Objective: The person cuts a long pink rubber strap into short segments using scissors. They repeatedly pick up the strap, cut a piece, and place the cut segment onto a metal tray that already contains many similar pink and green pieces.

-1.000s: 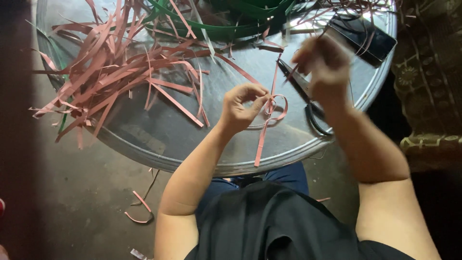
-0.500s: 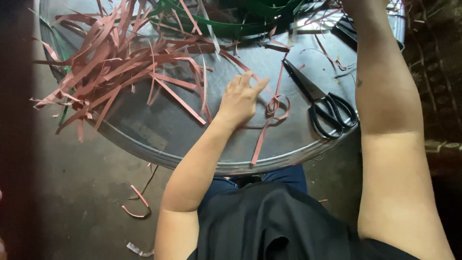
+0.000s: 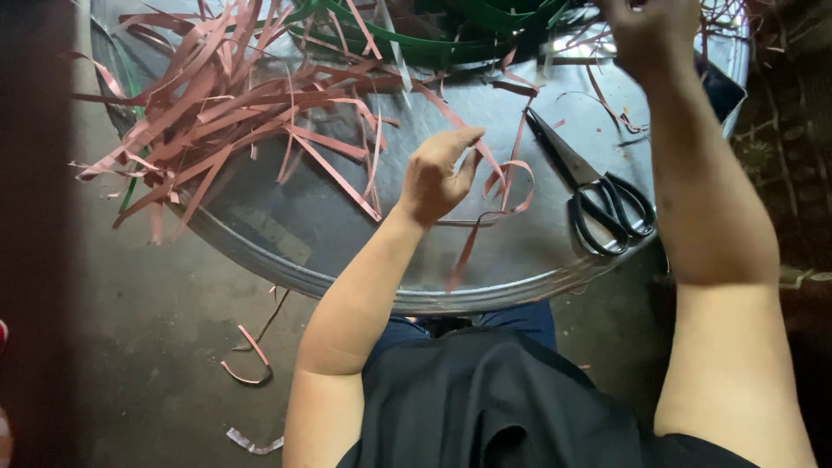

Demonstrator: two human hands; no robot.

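Note:
My left hand [image 3: 438, 173] rests near the middle of a round metal tray [image 3: 485, 299], fingers curled and pinching a looped pink strip [image 3: 511, 182] whose tail hangs over the tray's near rim. My right hand [image 3: 646, 30] is stretched to the tray's far side at the top edge of the view, among thin pink strips and green strips [image 3: 451, 35]. Its fingers are cut off by the frame. Black-handled scissors [image 3: 598, 195] lie closed on the tray between my two arms.
A big tangle of pink strips [image 3: 234, 113] covers the tray's left half and spills over its rim. A dark flat rectangular object [image 3: 721, 87] lies at the far right of the tray. Strip scraps [image 3: 247, 364] lie on the concrete floor.
My right hand has moved from beside the scissors up to the tray's far edge. My left hand has kept its place with the pink strip.

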